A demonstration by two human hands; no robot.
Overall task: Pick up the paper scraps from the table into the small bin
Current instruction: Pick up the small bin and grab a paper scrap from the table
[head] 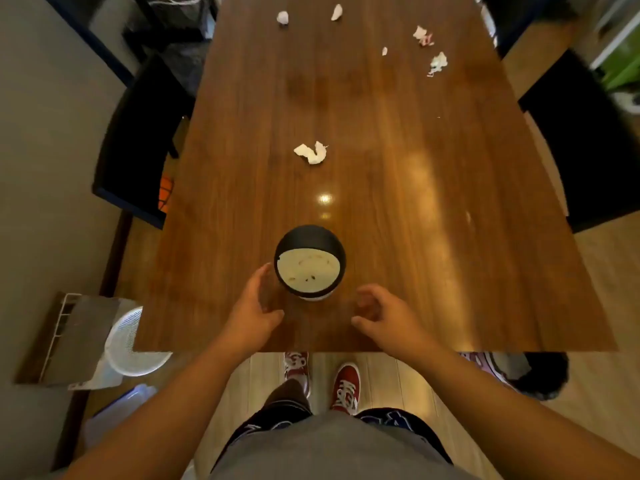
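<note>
A small round bin [309,263] with a black rim and pale inside stands on the wooden table [433,220] near its front edge. My left hand [254,311] hovers just left of the bin, fingers apart, holding nothing. My right hand [384,315] is to the bin's lower right, fingers curled loosely and empty. A crumpled white paper scrap [311,153] lies in the middle of the table. Several more scraps lie at the far end: one [282,18], another [336,12], a scrap with red marks [424,36], a tiny one [384,51] and one [438,63] near the right edge.
Dark chairs stand at the table's left [138,140] and right [585,140]. On the floor to the lower left are a white fan [128,344] and a rack. My red shoes [344,386] show below the table's front edge.
</note>
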